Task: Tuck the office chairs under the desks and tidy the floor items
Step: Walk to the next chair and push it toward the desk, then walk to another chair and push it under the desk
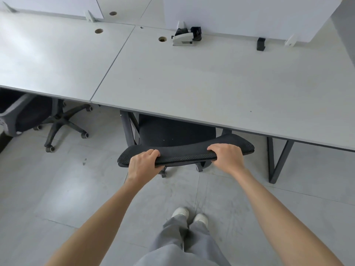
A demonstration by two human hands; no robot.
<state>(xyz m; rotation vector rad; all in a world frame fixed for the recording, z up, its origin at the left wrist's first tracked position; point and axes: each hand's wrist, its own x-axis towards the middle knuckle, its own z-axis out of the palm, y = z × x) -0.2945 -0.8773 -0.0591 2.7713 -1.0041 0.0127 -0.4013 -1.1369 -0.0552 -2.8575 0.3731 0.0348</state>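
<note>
Grey trousers (180, 246) and pale shoes (180, 212) sit at the bottom edge, standing on the grey tiled floor (76, 189), which looks a bit scuffed. Just ahead is the black mesh office chair (176, 133): curved mesh backrest top facing near, seat already partly under the pale grey bench (211, 83), a couple of castors peeking out below the backrest. Dark angled metal legs hold the bench up on either side of the chair.

Off to the left, a second black and grey office chair (28, 114) is partly under the next bench (48, 60), its five-star wheeled base sticking out onto the floor. Far side of the bench has round cable holes, white divider panels (249, 16), a small white and black clamp-looking gadget (184, 38) and a black clip (260, 44). Can't tell what the gadget is.

Both arms are stretched forward. Left hand (143, 165) grips the backrest's top edge near its left end, fingers curled over it; right hand (226, 155) grips it toward the right end the same way.
</note>
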